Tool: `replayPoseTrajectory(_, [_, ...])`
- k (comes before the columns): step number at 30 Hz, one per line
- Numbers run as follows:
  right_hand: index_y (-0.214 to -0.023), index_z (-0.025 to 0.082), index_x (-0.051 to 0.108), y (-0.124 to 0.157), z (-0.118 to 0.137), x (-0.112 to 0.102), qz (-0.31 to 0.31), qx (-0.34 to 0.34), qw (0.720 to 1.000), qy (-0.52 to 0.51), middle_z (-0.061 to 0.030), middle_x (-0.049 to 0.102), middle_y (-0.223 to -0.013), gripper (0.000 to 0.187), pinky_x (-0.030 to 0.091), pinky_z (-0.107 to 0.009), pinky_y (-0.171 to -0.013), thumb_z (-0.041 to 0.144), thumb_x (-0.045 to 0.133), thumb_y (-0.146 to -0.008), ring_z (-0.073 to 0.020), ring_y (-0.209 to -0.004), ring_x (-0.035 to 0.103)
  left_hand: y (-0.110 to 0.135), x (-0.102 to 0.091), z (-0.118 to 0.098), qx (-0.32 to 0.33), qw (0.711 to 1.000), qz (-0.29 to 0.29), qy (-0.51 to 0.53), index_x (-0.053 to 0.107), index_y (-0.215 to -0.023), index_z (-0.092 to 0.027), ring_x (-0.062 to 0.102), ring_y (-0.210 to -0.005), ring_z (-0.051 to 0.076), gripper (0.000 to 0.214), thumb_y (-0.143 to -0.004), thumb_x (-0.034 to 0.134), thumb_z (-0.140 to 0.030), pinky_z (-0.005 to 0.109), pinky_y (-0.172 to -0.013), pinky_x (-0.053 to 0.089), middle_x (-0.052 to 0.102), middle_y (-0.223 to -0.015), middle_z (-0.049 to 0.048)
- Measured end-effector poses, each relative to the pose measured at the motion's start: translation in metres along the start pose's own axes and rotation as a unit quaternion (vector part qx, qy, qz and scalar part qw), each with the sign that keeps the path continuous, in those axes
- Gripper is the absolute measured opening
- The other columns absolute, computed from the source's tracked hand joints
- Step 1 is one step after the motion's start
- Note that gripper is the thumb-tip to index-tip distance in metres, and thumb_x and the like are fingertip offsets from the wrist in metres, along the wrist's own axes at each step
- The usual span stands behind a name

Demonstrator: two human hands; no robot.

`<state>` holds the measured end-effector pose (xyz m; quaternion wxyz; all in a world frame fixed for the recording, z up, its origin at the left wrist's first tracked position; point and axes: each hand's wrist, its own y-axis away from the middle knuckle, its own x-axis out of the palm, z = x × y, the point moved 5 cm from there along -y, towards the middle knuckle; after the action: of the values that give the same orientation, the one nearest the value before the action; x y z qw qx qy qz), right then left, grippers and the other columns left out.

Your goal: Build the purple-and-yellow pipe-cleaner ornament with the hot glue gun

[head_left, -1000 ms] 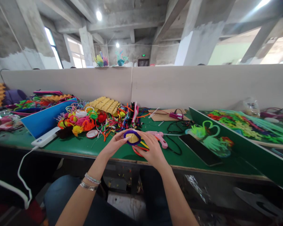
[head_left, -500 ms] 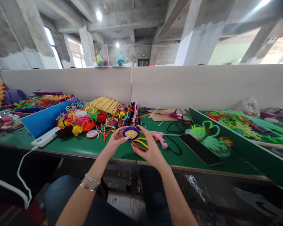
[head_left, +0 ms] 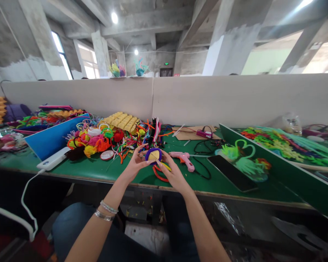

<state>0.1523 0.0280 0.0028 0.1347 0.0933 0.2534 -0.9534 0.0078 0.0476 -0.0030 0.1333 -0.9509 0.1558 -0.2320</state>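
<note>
**Two-Handed Hold: Purple-Rimmed Piece**

The left hand (head_left: 133, 165) and right hand (head_left: 173, 173) hold opposite sides of the purple-rimmed yellow piece (head_left: 153, 155), apparently to steady it with its face exposed. Fingertips behind the rim are hidden, so exact contact is uncertain. The pink glue gun (head_left: 183, 160) lies just beyond the right hand, presumably for short reach.

The scene is viewed from the wearer's head, with the camera faced forward and down across the green table (head_left: 95, 169). The left hand (head_left: 133, 164) and right hand (head_left: 177, 177) are framed nearby, below centre; the partition (head_left: 207, 100) and ceiling (head_left: 142, 22) are taken in beyond
</note>
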Motion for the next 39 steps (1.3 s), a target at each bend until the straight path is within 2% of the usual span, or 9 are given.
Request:
replayPoseTrajectory(8, [-0.131, 0.027, 0.035, -0.003, -0.006, -0.003, -0.013, -0.006, 0.999, -0.045, -0.0063, 0.045, -0.133, 0.052, 0.036, -0.037, -0.103, 0.038, 0.052, -0.084, -0.0174, -0.121, 0.044, -0.005, -0.003, -0.001, 0.012, 0.999, 0.013, -0.049, 0.049, -0.119, -0.025, 0.056, -0.099, 0.017, 0.057, -0.067, 0.071, -0.025, 0.028, -0.086, 0.044, 0.057, -0.111, 0.0055])
replayPoseTrajectory(11, [-0.126, 0.025, 0.04, -0.005, -0.01, -0.005, -0.045, 0.012, 0.996, -0.076, -0.0068, 0.049, -0.128, 0.05, 0.04, -0.037, -0.099, 0.042, 0.053, -0.081, -0.0192, -0.118, 0.048, -0.003, -0.003, -0.004, 0.037, 0.992, 0.004, -0.124, 0.049, -0.12, -0.026, 0.054, -0.103, 0.02, 0.058, -0.067, 0.071, -0.029, 0.031, -0.086, 0.043, 0.052, -0.12, 0.0078])
replayPoseTrajectory(14, [-0.122, 0.024, 0.042, -0.007, -0.014, -0.005, -0.063, 0.03, 0.993, -0.091, -0.0072, 0.053, -0.122, 0.047, 0.045, -0.035, -0.095, 0.044, 0.053, -0.08, -0.0194, -0.113, 0.052, 0.002, 0.004, -0.011, 0.112, 0.954, -0.001, -0.279, 0.049, -0.122, -0.025, 0.045, -0.114, 0.025, 0.072, -0.056, 0.078, -0.023, 0.036, -0.096, 0.037, 0.046, -0.128, 0.0092])
replayPoseTrajectory(18, [-0.124, 0.023, 0.039, -0.007, -0.016, -0.002, -0.058, 0.019, 0.997, -0.037, -0.0082, 0.054, -0.12, 0.049, 0.046, -0.034, -0.093, 0.041, 0.054, -0.081, -0.0183, -0.11, 0.053, 0.009, 0.01, -0.014, 0.193, 0.91, -0.023, -0.367, 0.053, -0.119, -0.024, 0.041, -0.119, 0.028, 0.065, -0.058, 0.076, -0.025, 0.04, -0.103, 0.029, 0.05, -0.125, 0.0099])
replayPoseTrajectory(24, [-0.131, 0.025, 0.034, -0.003, -0.01, 0.007, -0.056, -0.016, 0.987, 0.149, -0.0085, 0.057, -0.115, 0.055, 0.044, -0.042, -0.093, 0.037, 0.054, -0.081, -0.0218, -0.107, 0.054, 0.01, 0.003, -0.005, 0.192, 0.871, -0.054, -0.449, 0.048, -0.123, -0.024, 0.045, -0.118, 0.027, 0.058, -0.069, 0.067, -0.031, 0.042, -0.103, 0.028, 0.053, -0.124, 0.0109])
replayPoseTrajectory(27, [-0.132, 0.024, 0.034, -0.002, -0.006, 0.008, -0.072, -0.025, 0.982, 0.171, -0.0093, 0.056, -0.117, 0.055, 0.043, -0.044, -0.094, 0.04, 0.053, -0.082, -0.0228, -0.108, 0.054, 0.003, -0.004, -0.001, 0.14, 0.922, -0.077, -0.353, 0.043, -0.126, -0.022, 0.053, -0.107, 0.024, 0.066, -0.067, 0.069, -0.034, 0.039, -0.094, 0.04, 0.054, -0.12, 0.0108])
replayPoseTrajectory(30, [-0.131, 0.023, 0.032, -0.001, -0.004, 0.0, -0.113, -0.031, 0.985, 0.131, -0.0096, 0.054, -0.119, 0.049, 0.044, -0.041, -0.093, 0.041, 0.044, -0.087, -0.02, -0.105, 0.054, -0.006, -0.014, 0.008, 0.018, 0.988, -0.115, -0.103, 0.045, -0.122, -0.021, 0.062, -0.088, 0.02, 0.059, -0.07, 0.066, -0.037, 0.033, -0.08, 0.048, 0.062, -0.107, 0.0085])
replayPoseTrajectory(34, [-0.129, 0.024, 0.033, 0.001, -0.001, -0.009, -0.13, -0.049, 0.987, 0.086, -0.0082, 0.055, -0.116, 0.043, 0.045, -0.037, -0.093, 0.04, 0.038, -0.09, -0.0171, -0.103, 0.054, -0.009, -0.013, 0.015, -0.108, 0.978, -0.133, 0.122, 0.054, -0.108, -0.018, 0.064, -0.063, 0.014, 0.039, -0.078, 0.053, -0.043, 0.028, -0.064, 0.05, 0.068, -0.09, 0.0064])
replayPoseTrajectory(39, [-0.126, 0.023, 0.036, 0.0, 0.004, -0.01, -0.115, -0.052, 0.989, 0.079, -0.0084, 0.054, -0.115, 0.042, 0.043, -0.037, -0.094, 0.041, 0.039, -0.089, -0.0176, -0.106, 0.053, -0.004, -0.005, 0.013, -0.149, 0.966, -0.115, 0.175, 0.058, -0.101, -0.015, 0.062, -0.056, 0.013, 0.035, -0.085, 0.041, -0.041, 0.027, -0.059, 0.05, 0.07, -0.083, 0.0083])
